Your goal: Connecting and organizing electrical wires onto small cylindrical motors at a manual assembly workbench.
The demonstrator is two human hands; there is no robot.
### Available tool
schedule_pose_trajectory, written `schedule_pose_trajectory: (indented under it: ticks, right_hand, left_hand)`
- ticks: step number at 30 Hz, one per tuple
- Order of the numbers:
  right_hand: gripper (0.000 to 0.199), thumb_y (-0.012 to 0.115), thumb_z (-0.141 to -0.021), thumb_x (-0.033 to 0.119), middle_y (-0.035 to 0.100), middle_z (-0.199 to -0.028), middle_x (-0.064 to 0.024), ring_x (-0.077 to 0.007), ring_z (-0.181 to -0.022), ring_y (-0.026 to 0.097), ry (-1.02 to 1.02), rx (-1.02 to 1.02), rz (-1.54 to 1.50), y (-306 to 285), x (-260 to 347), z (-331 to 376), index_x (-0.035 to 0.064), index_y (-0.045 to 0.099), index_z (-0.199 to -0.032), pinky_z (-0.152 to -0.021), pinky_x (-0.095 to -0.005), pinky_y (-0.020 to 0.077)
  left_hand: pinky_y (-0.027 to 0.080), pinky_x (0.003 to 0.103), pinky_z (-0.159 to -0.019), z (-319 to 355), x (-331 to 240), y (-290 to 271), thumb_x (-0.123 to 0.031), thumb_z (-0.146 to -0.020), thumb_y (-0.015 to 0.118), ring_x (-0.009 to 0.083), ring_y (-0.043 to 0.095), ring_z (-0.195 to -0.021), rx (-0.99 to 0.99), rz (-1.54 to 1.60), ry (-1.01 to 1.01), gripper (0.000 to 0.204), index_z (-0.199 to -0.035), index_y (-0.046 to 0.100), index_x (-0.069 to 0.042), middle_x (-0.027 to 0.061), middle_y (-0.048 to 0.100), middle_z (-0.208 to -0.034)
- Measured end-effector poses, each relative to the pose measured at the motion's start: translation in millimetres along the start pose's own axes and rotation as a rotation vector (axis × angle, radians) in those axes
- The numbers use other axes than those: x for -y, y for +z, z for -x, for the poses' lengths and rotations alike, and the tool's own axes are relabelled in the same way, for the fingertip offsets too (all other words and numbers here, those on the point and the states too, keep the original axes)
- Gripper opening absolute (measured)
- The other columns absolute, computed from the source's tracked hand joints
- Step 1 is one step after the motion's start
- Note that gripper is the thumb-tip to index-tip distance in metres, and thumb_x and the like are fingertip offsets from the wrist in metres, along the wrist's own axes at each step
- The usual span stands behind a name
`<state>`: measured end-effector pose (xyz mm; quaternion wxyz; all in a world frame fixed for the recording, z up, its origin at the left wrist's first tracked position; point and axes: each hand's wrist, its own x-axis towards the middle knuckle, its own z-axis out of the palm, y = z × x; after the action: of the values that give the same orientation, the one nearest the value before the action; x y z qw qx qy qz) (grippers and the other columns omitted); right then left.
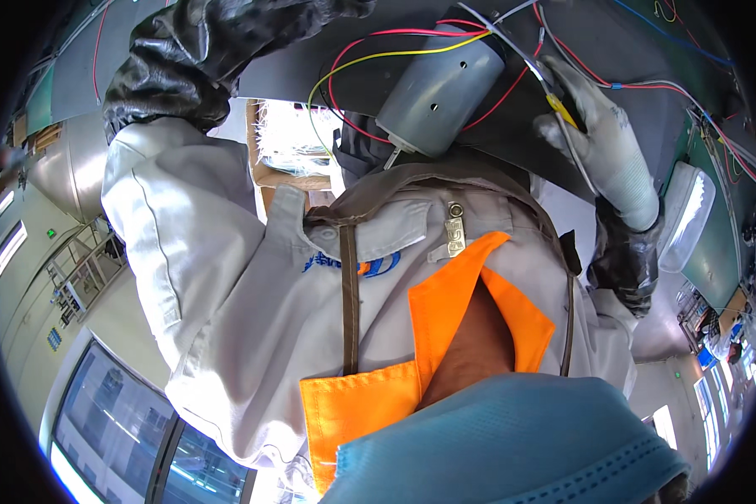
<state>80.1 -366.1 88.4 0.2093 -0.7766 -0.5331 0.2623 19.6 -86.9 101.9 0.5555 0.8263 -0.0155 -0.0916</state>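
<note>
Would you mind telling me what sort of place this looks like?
Probably a factory assembly hall: a grey cylindrical motor with red and yellow wires, a gloved right hand at the wiring, and green work surfaces alongside.

Cylindrical motor at top centre, against the dark panel spanning the upper edge. Wires looping from the motor's left side and running right across the panel. Right hand right of the motor, on the panel, touching a wire bundle. Left hand far left at the panel's edge, well apart from the motor. Cardboard box below the panel, between left hand and motor. Plastic tray right of the right hand.
</note>
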Motion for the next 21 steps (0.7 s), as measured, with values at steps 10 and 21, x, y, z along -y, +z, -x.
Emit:
schedule_pose_trajectory:
  ticks: [10, 21]
  right_hand:
    - [0.044, 0.072, -0.095, 0.028, 0.067, -0.072, -0.0079, -0.0136, -0.059, 0.062, 0.479, -0.130, 0.025, -11, -20, 39, 0.0079, 0.065, -0.134, -0.059, -0.0294, 0.0502]
    - [0.044, 0.075, -0.095, 0.033, 0.070, -0.088, -0.0072, -0.0094, -0.079, 0.058, 0.229, 0.038, -0.933, 89, 0, -10, -0.0029, 0.068, -0.119, -0.073, -0.0307, 0.0526]
  left_hand:
    - [0.056, 0.035, -0.079, 106, -15, -46, -0.035, -0.094, 0.076, 0.0268, 0.071, -0.085, 0.256, 0.160, 0.491, 0.043, -0.098, 0.075, 0.007, 0.0175, 0.075, -0.090]
    - [0.049, 0.054, -0.097, 146, 66, 144, -0.047, -0.073, 0.078, 0.0462, 0.056, -0.118, -0.753, -0.496, 0.114, 0.087, -0.145, 0.053, -0.004, 0.0247, 0.057, -0.128]
